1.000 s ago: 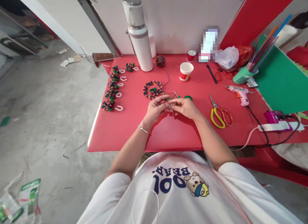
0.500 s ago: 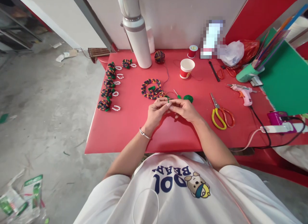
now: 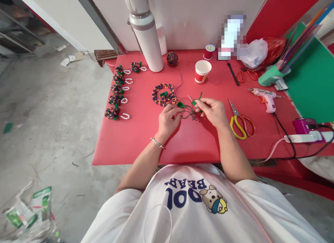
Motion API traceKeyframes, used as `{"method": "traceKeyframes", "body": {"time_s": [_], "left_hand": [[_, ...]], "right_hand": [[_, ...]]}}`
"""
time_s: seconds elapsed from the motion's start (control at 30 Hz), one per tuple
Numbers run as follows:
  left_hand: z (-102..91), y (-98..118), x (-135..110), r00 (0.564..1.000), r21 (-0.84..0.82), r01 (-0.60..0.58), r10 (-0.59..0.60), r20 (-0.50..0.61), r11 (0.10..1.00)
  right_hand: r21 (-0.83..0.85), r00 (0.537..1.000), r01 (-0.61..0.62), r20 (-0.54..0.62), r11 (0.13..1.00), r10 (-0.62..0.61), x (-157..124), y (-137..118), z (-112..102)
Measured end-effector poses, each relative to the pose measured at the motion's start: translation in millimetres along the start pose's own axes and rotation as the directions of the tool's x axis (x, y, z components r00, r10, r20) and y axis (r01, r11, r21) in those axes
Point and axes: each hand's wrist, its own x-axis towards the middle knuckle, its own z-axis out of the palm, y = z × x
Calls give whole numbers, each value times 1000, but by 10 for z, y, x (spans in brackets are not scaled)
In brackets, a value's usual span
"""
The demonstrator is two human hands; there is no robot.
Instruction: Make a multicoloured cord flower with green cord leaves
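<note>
Left hand: your left hand (image 3: 169, 121) is pinched, thumb and forefinger meeting on green yarn (image 3: 193, 113) above the table (image 3: 135, 142). If that pinch slackens, the loose loops between your hands could slide out of place.
Right hand: your right hand (image 3: 212, 111) pinches a bunch of the same yarn, a short end poking up past the thumb. Pulling it hard could draw the crossed strands into a knot.
Scissors: yellow-and-red scissors (image 3: 238, 121) lie just right of your right forearm, blades pointing away; a wide sweep of that arm might knock them.
Leaf: a small green leaf (image 3: 180, 104) sits at your left fingertips; it could be crushed or pulled by a tug on the strands.
Tool: a thin metal tool (image 3: 190, 98) shows just beyond your right fingertips; reaching forward carelessly might prick you or catch a loop.
Coil: the multicoloured braid coil (image 3: 156, 99) lies just beyond your left hand; a snagged strand could drag it askew.
Cup: the paper cup (image 3: 200, 77) stands upright beyond your right hand, and a bumped knuckle could tip it.
Ball: a dark ball (image 3: 172, 59) trails thread (image 3: 181, 76) towards the coil; a jerk might roll it and tangle everything.
</note>
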Motion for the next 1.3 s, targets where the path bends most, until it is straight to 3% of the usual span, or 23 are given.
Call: {"method": "traceKeyframes", "body": {"time_s": [0.17, 0.27, 0.33, 0.4, 0.5, 0.57, 0.63, 0.7, 0.77, 0.83, 0.93, 0.97, 1.03, 1.1, 1.13, 1.2, 1.3], "left_hand": [[92, -29, 35, 997, 54, 74, -73, -25, 996], [108, -14, 85, 976, -148, 213, -219, -21, 966], [110, 25, 96, 919, -370, 383, -391, 58, 846], [106, 73, 95, 863, -516, 484, -482, 150, 706], [81, 118, 108, 838, -593, 512, -513, 185, 622], [49, 108, 135, 829, -623, 507, -535, 163, 596], [9, 66, 171, 815, -655, 494, -567, 121, 571], [-29, 10, 198, 797, -674, 485, -600, 77, 558], [-52, -30, 202, 792, -658, 471, -610, 21, 588], [-55, -28, 175, 823, -588, 396, -556, -113, 705], [-24, 69, 82, 903, -367, 145, -275, -331, 919], [-7, 114, 43, 936, -334, 74, -181, -302, 940], [31, 196, -32, 990, -408, 88, -125, -66, 909], [67, 241, -88, 960, -512, 276, -204, 193, 813], [81, 246, -105, 939, -527, 332, -217, 268, 782], [94, 229, -118, 911, -518, 384, -221, 349, 764], [87, 173, -99, 899, -484, 405, -241, 365, 775]], "right_hand": [[-6, 1000, -1, 7, 1000, 1, -3, 3, 2], [61, 999, -33, 45, 998, 31, -8, 4, 60], [163, 992, -85, 102, 983, 69, -20, 15, 129], [256, 969, -173, 219, 951, 117, -40, 36, 210], [255, 893, -308, 410, 916, 186, -68, 67, 298], [216, 853, -344, 478, 914, 208, -74, 68, 291], [217, 852, -329, 489, 919, 190, -65, 47, 219], [251, 884, -290, 440, 923, 158, -43, 16, 106], [276, 913, -271, 378, 922, 155, -17, -13, 0], [280, 921, -278, 350, 919, 172, -2, -32, -56], [248, 900, -303, 392, 920, 191, -11, -44, -27], [231, 889, -307, 416, 923, 191, -22, -46, 3], [192, 864, -301, 470, 934, 182, -45, -48, 63], [155, 848, -273, 504, 949, 161, -63, -48, 100], [140, 847, -254, 510, 957, 151, -68, -47, 106], [114, 856, -214, 500, 970, 131, -69, -44, 100], [82, 883, -164, 457, 983, 109, -57, -34, 71]]}}
